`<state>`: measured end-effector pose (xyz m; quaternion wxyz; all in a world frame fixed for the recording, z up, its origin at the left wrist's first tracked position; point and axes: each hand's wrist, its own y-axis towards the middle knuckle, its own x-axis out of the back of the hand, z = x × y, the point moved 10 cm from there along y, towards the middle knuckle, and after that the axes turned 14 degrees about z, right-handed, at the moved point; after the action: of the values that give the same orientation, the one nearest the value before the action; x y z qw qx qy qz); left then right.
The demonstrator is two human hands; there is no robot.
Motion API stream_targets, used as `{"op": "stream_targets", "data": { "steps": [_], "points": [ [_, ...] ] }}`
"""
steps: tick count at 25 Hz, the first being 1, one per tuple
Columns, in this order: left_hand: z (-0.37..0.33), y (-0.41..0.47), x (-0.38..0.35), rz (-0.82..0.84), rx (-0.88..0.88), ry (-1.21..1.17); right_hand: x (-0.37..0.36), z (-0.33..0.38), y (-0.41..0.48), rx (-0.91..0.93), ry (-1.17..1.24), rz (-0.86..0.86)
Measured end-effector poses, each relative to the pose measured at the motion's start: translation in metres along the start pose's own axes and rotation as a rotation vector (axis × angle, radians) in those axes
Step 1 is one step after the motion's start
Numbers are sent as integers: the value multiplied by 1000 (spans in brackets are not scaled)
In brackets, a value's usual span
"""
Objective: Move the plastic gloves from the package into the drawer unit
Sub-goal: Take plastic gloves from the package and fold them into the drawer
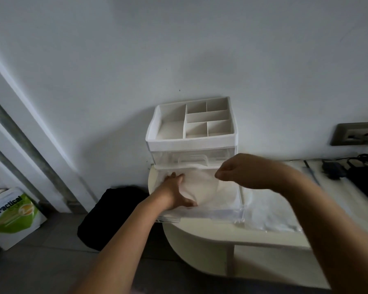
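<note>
A home room: plain white wall [179, 49], rounded cream tabletop [200, 232] with a small drawer unit [190, 143], wall socket [355, 134] and chargers [348, 168] at 3 o'clock, printed bag [11, 217] on the floor [51, 262] at 8 o'clock.

"Practical" in dark letters on the white-and-green bag [11, 217] at lower left.
</note>
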<state>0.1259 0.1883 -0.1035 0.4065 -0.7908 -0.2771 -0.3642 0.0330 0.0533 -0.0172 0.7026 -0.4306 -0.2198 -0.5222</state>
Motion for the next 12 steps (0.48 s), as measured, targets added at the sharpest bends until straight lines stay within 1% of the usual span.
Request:
{"op": "stream_targets", "data": {
  "steps": [3,6,10,12],
  "points": [
    [-11,-17,11,-74,-60,-77,24,-29,-19,-26,-70,-67],
    [-25,-35,29,-242,-126,-84,37,-77,-34,-143,-155,-91],
    [-63,-58,39,-459,-242,-53,32,-158,-56,-367,-267,-19],
    [-93,-66,35,-497,-375,-62,22,-201,-68,-496,-287,64]
  ]
}}
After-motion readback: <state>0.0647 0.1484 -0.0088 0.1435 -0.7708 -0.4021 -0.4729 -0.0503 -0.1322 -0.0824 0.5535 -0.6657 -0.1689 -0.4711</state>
